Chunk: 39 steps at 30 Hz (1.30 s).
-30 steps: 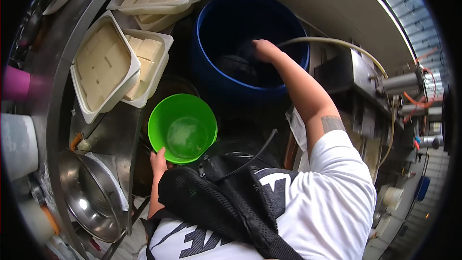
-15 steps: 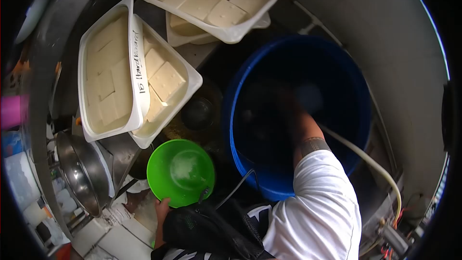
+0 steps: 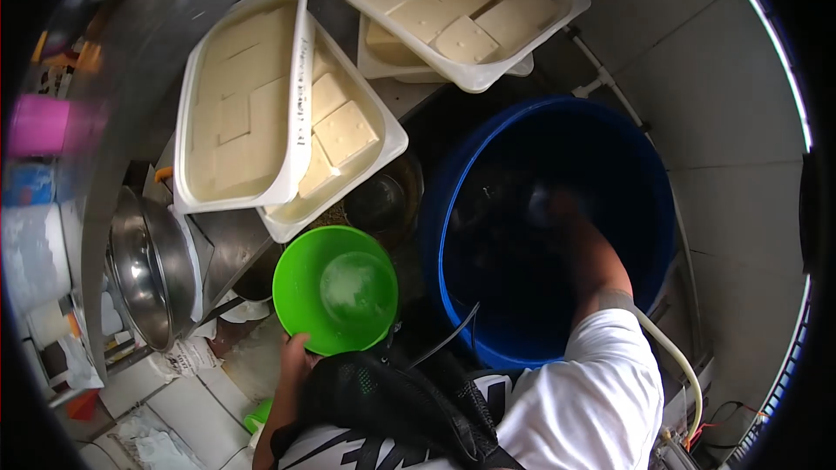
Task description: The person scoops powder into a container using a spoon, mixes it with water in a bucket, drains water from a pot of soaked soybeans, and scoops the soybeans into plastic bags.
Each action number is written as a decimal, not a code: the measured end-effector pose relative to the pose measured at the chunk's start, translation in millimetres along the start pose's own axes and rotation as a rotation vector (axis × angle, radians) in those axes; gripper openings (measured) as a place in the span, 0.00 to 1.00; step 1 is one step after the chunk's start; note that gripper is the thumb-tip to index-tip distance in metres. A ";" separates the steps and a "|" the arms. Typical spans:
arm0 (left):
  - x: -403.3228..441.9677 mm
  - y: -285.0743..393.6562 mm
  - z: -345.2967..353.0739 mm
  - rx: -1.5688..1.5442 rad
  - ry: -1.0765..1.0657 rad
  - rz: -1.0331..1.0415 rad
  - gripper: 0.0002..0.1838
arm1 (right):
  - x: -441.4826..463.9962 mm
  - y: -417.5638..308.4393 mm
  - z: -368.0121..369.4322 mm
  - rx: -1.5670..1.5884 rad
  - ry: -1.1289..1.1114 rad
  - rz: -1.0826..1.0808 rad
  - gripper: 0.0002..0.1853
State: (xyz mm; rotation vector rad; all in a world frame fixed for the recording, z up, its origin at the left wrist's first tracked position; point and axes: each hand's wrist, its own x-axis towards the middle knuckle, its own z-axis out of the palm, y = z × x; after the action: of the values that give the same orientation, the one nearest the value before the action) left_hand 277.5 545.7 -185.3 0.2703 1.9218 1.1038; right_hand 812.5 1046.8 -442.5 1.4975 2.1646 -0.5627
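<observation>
As my left hand grips a round green plastic bowl by its near rim, the surest hold on likely light, slippery walls, my right hand, its grasp too blurred to tell, reaches into the blue plastic barrel at right.

We can fully read no text here. Dark handwriting runs along the long outer wall of the upper tub, which lies across another tub at the edge of the counter; it is too blurred for us to make out words or numbers. We see parts of large black print on the white shirt, but folds and the black mesh keep us from reading it.
</observation>
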 end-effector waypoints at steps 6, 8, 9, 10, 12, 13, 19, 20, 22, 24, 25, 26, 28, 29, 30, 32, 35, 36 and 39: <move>3.4 35.2 0.2 -0.198 0.141 -0.163 0.18 | -108.8 -20.2 -69.7 0.396 0.490 0.336 0.24; 8.4 32.2 -13.6 -0.217 0.099 -0.137 0.18 | -178.4 -71.5 -138.8 0.668 0.680 0.175 0.22; 10.9 27.1 -22.7 -0.231 0.072 -0.112 0.18 | -202.1 -84.6 -157.3 0.710 0.697 0.164 0.21; 15.3 19.6 -31.5 -0.251 0.030 -0.082 0.18 | -224.6 -98.8 -173.2 0.751 0.714 0.149 0.20; 22.1 5.8 -45.8 -0.229 0.052 -0.075 0.19 | -276.7 -133.2 -201.5 0.807 0.837 0.023 0.15; 22.9 0.0 -52.1 -0.245 0.029 -0.062 0.19 | -305.0 -150.3 -216.7 0.804 0.886 -0.033 0.13; -13.5 31.1 -73.5 -0.193 0.031 0.065 0.16 | -444.5 -256.0 -285.8 0.798 1.152 -0.289 0.15; -14.1 31.7 -78.8 -0.208 0.032 0.063 0.16 | -458.5 -267.3 -290.9 0.704 1.154 -0.293 0.18; -16.4 25.9 -92.9 -0.229 -0.036 0.131 0.16 | -488.4 -306.5 -300.8 0.573 1.136 -0.344 0.20; -17.6 25.3 -104.8 -0.226 -0.058 0.148 0.15 | -502.7 -343.8 -296.8 0.630 1.043 -0.419 0.23; -20.5 23.3 -110.4 -0.213 -0.074 0.164 0.15 | -508.4 -357.8 -292.0 0.596 0.978 -0.416 0.24; -22.5 22.1 -115.1 -0.218 -0.078 0.162 0.15 | -518.8 -380.6 -288.7 0.497 0.937 -0.444 0.25; -27.7 18.7 -124.3 -0.221 -0.073 0.195 0.14 | -529.2 -413.7 -274.5 0.457 0.813 -0.479 0.26; -29.0 16.5 -129.5 -0.223 -0.092 0.188 0.14 | -532.1 -426.1 -265.7 0.431 0.777 -0.495 0.27; -28.8 12.2 -134.1 -0.229 -0.091 0.187 0.14 | -534.5 -436.7 -256.6 0.406 0.741 -0.512 0.27; -27.1 -0.2 -140.5 -0.226 -0.108 0.199 0.15 | -540.4 -455.4 -241.2 0.384 0.683 -0.568 0.27; -29.3 -13.0 -146.8 -0.197 -0.110 0.200 0.15 | -549.7 -476.5 -226.4 0.372 0.644 -0.640 0.27; -31.0 -15.9 -147.4 -0.203 -0.105 0.202 0.15 | -552.9 -479.6 -225.3 0.368 0.645 -0.647 0.27; -34.5 -24.7 -149.3 -0.170 -0.080 0.193 0.15 | -559.6 -481.7 -221.7 0.351 0.641 -0.655 0.27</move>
State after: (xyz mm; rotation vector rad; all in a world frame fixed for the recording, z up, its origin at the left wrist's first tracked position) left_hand 187.6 423.7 -151.7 0.4059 1.7471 1.3547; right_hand 505.3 588.0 95.5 1.2014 3.2429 -0.7777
